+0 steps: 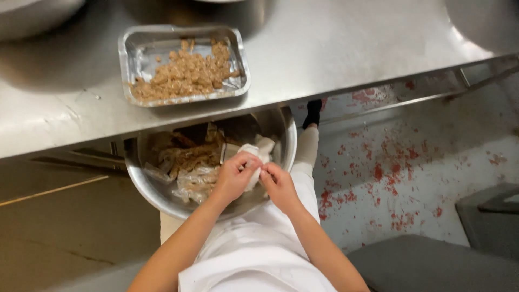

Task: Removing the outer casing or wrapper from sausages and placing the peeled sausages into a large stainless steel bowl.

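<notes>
The left hand and the right hand meet over a small white crumpled packet, each with its fingers pinched closed on it from its own side, the left at the upper edge and the right at the lower right corner. The packet sits between the two grips, held just above the inner wall of a large round stainless-steel bowl that rests on the person's lap, against the white apron.

By the look of the grips, the step in hand is opening or peeling this packet: both hands pull at its wrapper from opposite sides. Whether it is already torn I cannot tell, as the fingers cover the seam.

Inside the bowl, just left of the hands, lies a heap of clear crinkled plastic wrappers and brown pieces. Beyond the bowl's far rim runs the edge of a brushed steel worktable, and on it, well apart from the hands, stands a rectangular foil tray half filled with small tan-brown chunks.

The next move seems to call for a firm, short pull apart while both hands stay over the bowl, so that anything loose falls inside it and not on the red-speckled floor.
</notes>
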